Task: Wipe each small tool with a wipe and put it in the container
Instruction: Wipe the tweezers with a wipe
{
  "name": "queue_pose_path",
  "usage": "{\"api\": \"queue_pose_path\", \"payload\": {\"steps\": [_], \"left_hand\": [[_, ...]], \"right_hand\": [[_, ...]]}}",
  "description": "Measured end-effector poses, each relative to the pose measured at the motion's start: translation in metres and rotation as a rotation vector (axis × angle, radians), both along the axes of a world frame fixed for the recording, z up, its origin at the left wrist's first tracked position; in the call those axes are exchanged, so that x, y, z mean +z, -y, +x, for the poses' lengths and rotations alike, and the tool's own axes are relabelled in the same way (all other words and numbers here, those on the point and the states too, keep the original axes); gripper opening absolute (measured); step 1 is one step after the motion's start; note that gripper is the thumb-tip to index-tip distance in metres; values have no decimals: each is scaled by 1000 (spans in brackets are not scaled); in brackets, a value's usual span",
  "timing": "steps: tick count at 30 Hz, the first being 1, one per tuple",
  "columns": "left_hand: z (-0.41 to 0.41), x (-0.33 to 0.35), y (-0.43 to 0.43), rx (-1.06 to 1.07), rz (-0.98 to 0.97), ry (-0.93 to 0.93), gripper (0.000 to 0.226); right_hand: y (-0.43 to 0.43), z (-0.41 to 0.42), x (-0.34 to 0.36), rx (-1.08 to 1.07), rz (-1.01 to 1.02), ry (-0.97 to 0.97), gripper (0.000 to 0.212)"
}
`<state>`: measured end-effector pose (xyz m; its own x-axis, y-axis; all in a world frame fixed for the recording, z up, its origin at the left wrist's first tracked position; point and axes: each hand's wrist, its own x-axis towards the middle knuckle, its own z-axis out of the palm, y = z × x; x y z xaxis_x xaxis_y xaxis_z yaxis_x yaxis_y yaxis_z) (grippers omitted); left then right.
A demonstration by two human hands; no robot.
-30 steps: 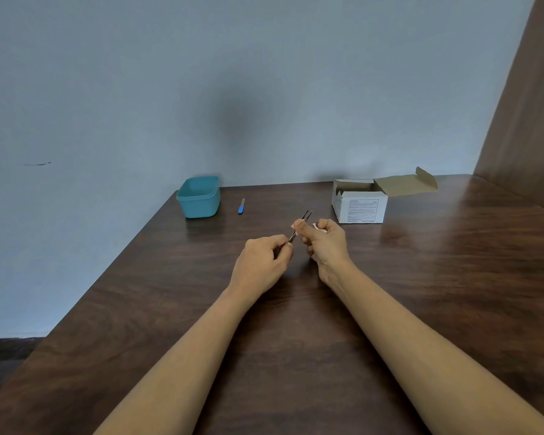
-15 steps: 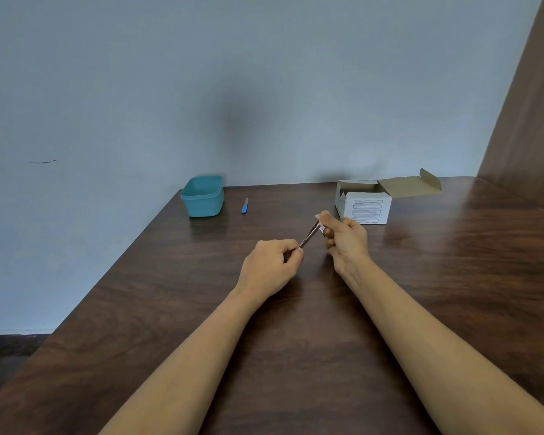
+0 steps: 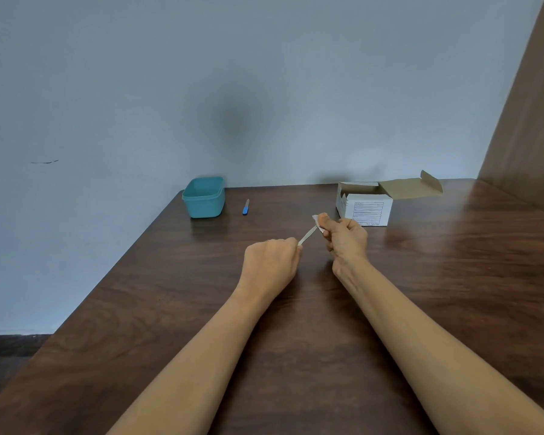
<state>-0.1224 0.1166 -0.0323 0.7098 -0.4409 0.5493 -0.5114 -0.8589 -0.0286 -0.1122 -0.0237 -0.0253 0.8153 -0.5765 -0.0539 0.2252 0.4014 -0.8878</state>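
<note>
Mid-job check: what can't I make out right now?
Head view:
- Tool tip: wrapped in the wipe in the right hand.
- Tool's other end: inside the left hand.
- Container floor: behind its near wall.
- Box interior: behind its front wall; label too small.
- Blue-handled tool: too small to identify.

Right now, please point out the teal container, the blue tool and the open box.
teal container [image 3: 204, 205]: head view, front wall.
blue tool [image 3: 245, 209]: head view, blue handle.
open box [image 3: 368, 209]: head view, printed front face.
</note>
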Motion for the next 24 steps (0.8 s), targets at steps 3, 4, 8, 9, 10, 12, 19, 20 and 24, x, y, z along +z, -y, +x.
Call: {"api": "queue_pose_path", "payload": {"steps": [3,4,8,9,10,12,19,20,24], "left_hand": [[1,-2,3,39,19,51,27],[1,-2,3,45,18,73,29],[1,-2,5,27,-25,51,32],[2,-1,6,26,-39,38,32],[1,0,6,36,-50,26,31],[0,-1,3,58,-93,19,27],[-6,4,-5,-3,-581,-459,35],[-6,4,-6,-16,-622,-484,36],[-4,4,-6,-45,-680,-519,38]], "right_hand": [[2,-1,0,-21,-6,3,51],[3,-1,0,-23,-6,5,51],[4,-1,2,-57,15,23,53],[4,-1,3,-74,25,27,52],[5,-1,3,-91,42,31,52],[11,0,4,-117,87,40,53],[18,1,2,50,140,78,44],[17,1,1,82,137,80,42],[17,1,2,153,87,69,37]]}}
